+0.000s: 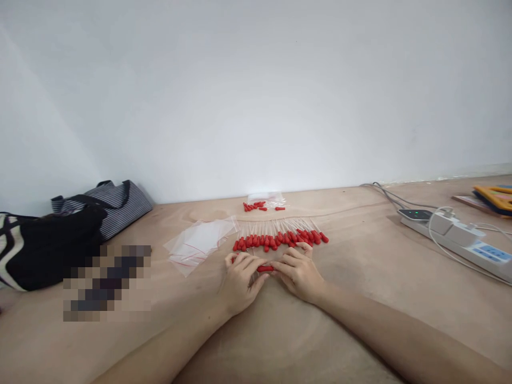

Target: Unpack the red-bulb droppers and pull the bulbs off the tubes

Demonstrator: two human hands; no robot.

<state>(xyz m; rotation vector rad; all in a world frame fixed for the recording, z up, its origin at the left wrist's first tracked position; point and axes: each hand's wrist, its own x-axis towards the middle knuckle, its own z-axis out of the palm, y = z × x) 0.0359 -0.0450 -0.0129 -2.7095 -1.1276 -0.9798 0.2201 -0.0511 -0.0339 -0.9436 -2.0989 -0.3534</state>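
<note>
Between my fingertips, low over the table, lies a red rubber dropper bulb [265, 269]. My left hand [243, 280] is closed, its thumb and fingers pinching the bulb's left part. Closed fingers of my right hand [301, 274] meet the bulb's right end. Whether a glass tube sits in this bulb is hidden by the fingers. Just beyond both hands, a row of droppers [278, 240] lies side by side, red bulbs toward me and thin clear tubes pointing to the wall. Another red bulb shows partly behind my left fingers.
Clear zip bags [202, 240] are piled left of the droppers. Loose red bulbs [255, 206] lie beside a plastic bag [266, 198] near the wall. Fabric bags [52, 245] and a pixelated dark object [108, 282] stand left. A power strip [460, 240] with cables is right.
</note>
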